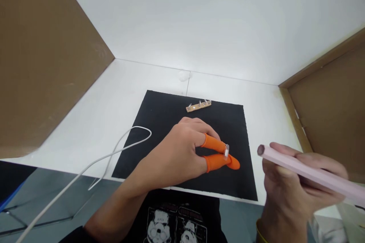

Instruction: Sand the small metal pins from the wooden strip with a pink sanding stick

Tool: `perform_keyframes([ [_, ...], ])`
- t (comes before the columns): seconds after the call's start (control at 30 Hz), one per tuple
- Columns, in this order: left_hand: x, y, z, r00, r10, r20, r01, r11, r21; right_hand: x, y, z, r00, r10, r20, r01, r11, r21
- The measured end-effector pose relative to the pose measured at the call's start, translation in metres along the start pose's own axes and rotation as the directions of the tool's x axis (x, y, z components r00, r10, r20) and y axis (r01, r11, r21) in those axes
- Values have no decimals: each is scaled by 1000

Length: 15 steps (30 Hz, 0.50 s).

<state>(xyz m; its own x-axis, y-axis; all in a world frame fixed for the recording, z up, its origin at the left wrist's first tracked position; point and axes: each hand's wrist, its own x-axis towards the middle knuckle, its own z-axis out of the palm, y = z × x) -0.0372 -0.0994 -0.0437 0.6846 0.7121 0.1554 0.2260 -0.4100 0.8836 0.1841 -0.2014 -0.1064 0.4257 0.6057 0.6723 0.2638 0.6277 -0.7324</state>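
Note:
My left hand (185,148) is over the black mat with orange finger cots on its thumb and index finger. Pinched between those two fingertips is a small clear plastic piece (226,152). My right hand (299,182), to the right of the mat, is closed around a pale pink six-sided rod (302,169). The rod's dark round end points left, and its other end runs out of view at the right edge. Beyond my left hand lies a narrow tan strip (199,106) with several small clear pieces standing up from it.
The black mat (168,110) lies on a white table (94,110). A white cable (85,167) loops across the table's left side onto the mat. Brown panels (48,57) stand left and right, with a white wall (199,19) behind.

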Motion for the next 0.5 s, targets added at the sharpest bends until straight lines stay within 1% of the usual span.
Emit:
perform_keyframes([
  [0.03, 0, 0, 0, 1000, 0, 2, 0, 1000, 2, -1, -1, 1, 999, 9, 31, -9, 1000, 6],
  [0.07, -1, 0, 0, 1000, -2, 7, 2, 1000, 3, -2, -4, 3, 996, 18, 91, -20, 1000, 21],
  [0.13, -1, -1, -1, 1000, -8, 8, 8, 1000, 2, -6, -12, 6, 968, 44, 246, -61, 996, 61],
  [0.17, -1, -1, -1, 1000, -12, 7, 12, 1000, 1, -7, -14, 8, 952, 46, 302, -73, 994, 80],
  [0.2, -1, -1, -2, 1000, -14, 8, 14, 1000, 1, -8, -16, 8, 946, 47, 321, -81, 992, 93],
  [0.23, -1, 0, -2, 1000, -14, 7, 14, 1000, 1, -7, -16, 7, 948, 50, 315, -84, 992, 96],
  [0.27, -1, 0, -2, 1000, -13, 7, 13, 1000, 1, -5, -14, 5, 961, 51, 273, -78, 993, 90],
  [0.33, -1, 1, -2, 1000, -8, 9, 8, 1000, 3, -1, -9, 1, 995, 24, 99, -29, 999, 45],
  [0.37, -1, 1, -2, 1000, -7, 5, 7, 1000, 3, 2, -7, 0, 1000, 16, 12, -16, 1000, 8],
  [0.4, -1, 1, -2, 1000, -9, 3, 9, 1000, 2, 3, -6, 0, 999, 9, -32, -10, 1000, -16],
  [0.43, -1, 1, -2, 1000, -14, 5, 14, 1000, 2, 3, -7, 1, 1000, 13, -25, -13, 1000, -15],
  [0.47, -2, 1, -2, 1000, -19, 9, 19, 1000, 2, 2, -9, 2, 999, 29, 32, -29, 1000, 5],
  [0.5, -1, 1, -2, 1000, -26, 12, 25, 1000, 3, 1, -11, 5, 991, 41, 128, -45, 998, 32],
])
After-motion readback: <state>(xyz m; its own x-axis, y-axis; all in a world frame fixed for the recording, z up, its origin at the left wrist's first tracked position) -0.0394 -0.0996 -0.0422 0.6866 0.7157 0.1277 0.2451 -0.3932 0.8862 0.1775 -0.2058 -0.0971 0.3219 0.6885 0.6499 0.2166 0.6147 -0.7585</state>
